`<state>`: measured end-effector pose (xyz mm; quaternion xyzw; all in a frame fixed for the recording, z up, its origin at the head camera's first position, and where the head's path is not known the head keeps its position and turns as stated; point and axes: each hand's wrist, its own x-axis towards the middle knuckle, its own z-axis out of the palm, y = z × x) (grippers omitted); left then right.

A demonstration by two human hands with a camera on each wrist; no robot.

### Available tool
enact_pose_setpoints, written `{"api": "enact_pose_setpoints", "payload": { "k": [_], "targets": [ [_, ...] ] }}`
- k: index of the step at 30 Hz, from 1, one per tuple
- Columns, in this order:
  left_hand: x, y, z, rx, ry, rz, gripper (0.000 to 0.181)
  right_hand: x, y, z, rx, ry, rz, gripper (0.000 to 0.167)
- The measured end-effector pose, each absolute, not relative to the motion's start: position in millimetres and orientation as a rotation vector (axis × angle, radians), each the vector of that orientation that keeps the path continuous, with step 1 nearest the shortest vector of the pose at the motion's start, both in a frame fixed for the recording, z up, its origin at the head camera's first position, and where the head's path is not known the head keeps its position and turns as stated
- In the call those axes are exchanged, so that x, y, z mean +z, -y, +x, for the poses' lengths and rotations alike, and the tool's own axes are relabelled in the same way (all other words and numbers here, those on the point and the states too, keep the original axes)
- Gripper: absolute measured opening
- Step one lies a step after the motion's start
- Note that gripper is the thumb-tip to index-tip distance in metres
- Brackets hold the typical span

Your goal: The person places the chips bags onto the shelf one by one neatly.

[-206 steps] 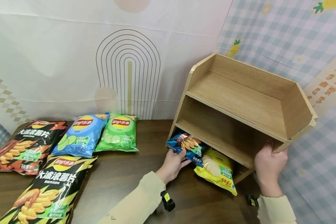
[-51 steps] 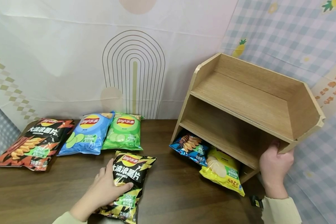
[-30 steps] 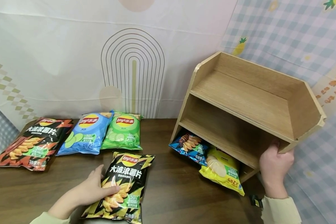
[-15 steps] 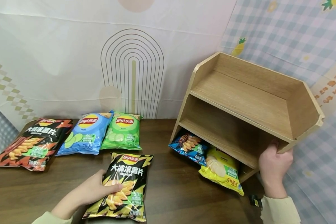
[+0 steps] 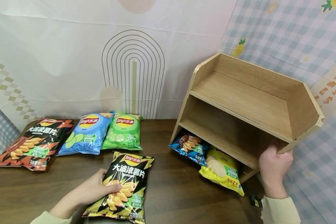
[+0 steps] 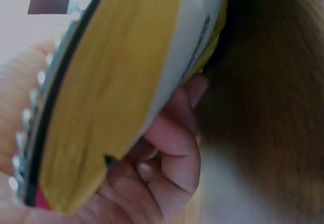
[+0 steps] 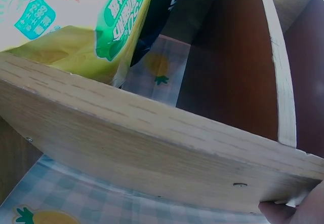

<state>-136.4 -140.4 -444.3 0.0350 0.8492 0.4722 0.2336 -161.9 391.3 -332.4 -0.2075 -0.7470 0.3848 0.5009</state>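
Chip bags (image 5: 133, 179) look like shiny crinkly plastic, shelf unit (image 5: 249, 99) is matt wood, counter (image 5: 170, 189) smooth woodgrain, backdrop (image 5: 67, 68) creased cloth.

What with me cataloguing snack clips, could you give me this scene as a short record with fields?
held: black-and-yellow bag
held by: left hand
gripped by right hand: wooden shelf, at its right side
lowest compartment: dark blue bag and yellow bag, both jutting out the front
table, left to right at rear: red-and-black bag, light blue bag, green bag
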Motion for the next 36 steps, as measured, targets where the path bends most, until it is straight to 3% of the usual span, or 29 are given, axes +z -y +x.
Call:
{"api": "enact_pose_setpoints", "payload": {
  "k": [13, 25, 36],
  "targets": [
    [-447, 136, -133, 1.406, -2.258, 0.096, 0.091, -333, -393, -163, 0.932, 1.808, -0.502, 0.033],
    [-447, 128, -130, 1.647, -2.070, 0.142, 0.074, -332, -393, -162, 0.929, 1.806, -0.484, 0.033],
    [-446, 120, -132, 1.611, -2.204, 0.130, 0.076, -332, -392, -163, 0.937, 1.808, -0.505, 0.034]
  ]
}}
